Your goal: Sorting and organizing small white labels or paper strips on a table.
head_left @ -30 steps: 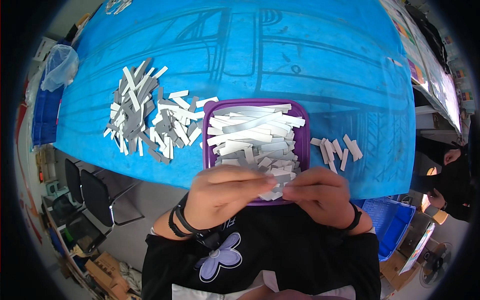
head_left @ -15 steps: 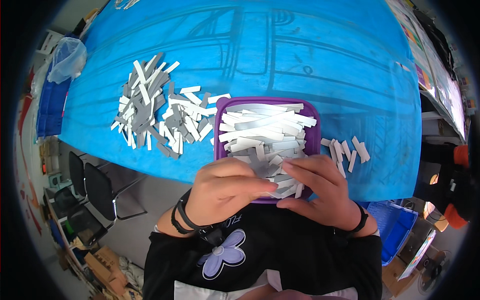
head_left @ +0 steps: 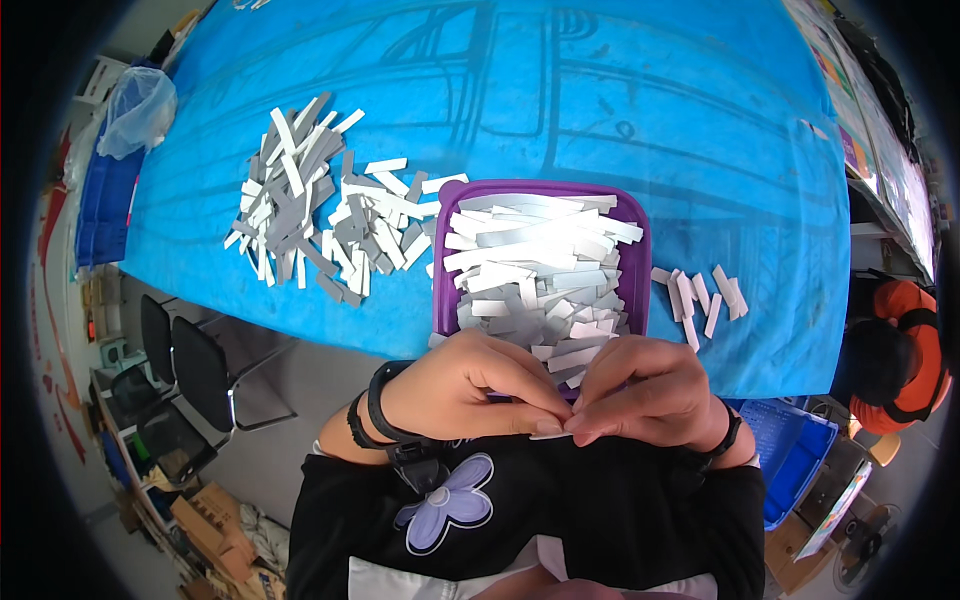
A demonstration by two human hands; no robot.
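Our left hand (head_left: 470, 385) and right hand (head_left: 645, 392) meet fingertip to fingertip off the table's near edge, pinching one small white strip (head_left: 548, 434) between them, close over the purple tray (head_left: 640, 270) of strips so more lie within reach.

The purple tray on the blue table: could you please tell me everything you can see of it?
The purple tray is a shallow rectangular container with rounded corners, plastic by its look. It lies flat on the blue table, near the edge closest to the person, and is heaped with white and grey strips. A loose pile of strips lies to its left, a few strips to its right. The left hand and right hand hide its near rim.
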